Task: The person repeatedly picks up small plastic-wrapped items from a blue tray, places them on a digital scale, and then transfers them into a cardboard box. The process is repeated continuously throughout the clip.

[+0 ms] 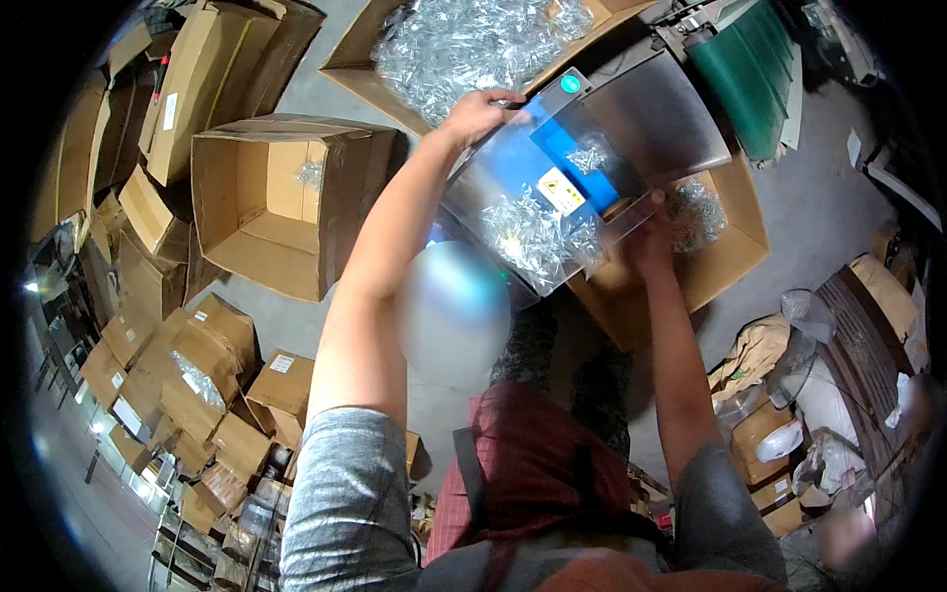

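In front of me stands a metal machine with a blue middle, a yellow warning label and a round blue sticker. Small clear packets of shiny bits lie heaped on its near part, and a smaller bunch sits over the blue strip. My left hand rests on its far left edge, fingers reaching forward with thumb and forefinger apart. At the near right edge is my right hand, partly shadowed, fingertips up by the metal; its grip is unclear. Beside it, an open carton holds more packets.
A large carton full of clear packets stands behind the machine. Left of it is an open carton with a few packets. Stacked cartons fill the left; a green belt is far right. A blurred pale round shape covers part of the near left.
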